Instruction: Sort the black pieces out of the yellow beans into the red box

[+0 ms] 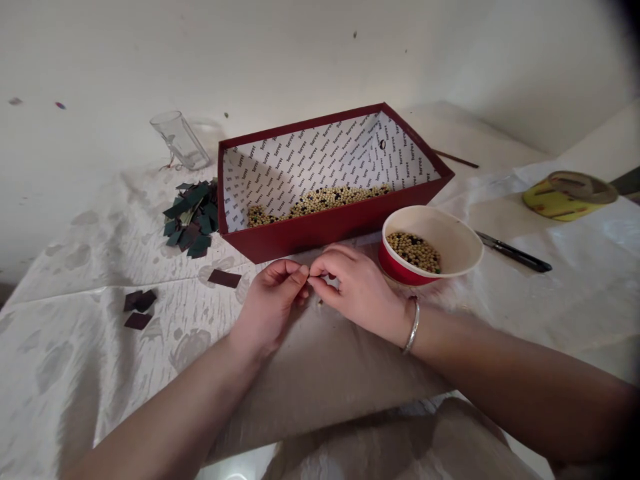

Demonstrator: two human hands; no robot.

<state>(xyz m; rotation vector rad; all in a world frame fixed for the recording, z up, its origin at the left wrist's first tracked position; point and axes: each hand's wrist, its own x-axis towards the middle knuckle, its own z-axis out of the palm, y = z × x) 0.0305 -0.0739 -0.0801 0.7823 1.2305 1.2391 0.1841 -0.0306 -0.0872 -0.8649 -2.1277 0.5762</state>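
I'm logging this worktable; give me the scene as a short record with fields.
Left hand: thumb and finger pinched
Right hand: likewise pinched, beside the left; anything held too small to tell
Red box: bead-like yellow and black grains inside
Red paper bowl: by the box's right end, similar grains inside
Dark green pieces: piled left of the box
Clear glass: beyond those pieces
Slim black tool: right of the bowl

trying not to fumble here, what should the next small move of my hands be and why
Probably ease the right hand slightly back from the left hand: their fingertips meet in front of the red box, and anything between them is too small or hidden to make out. The bowl stands close beside the right hand, so a small move seems safer.
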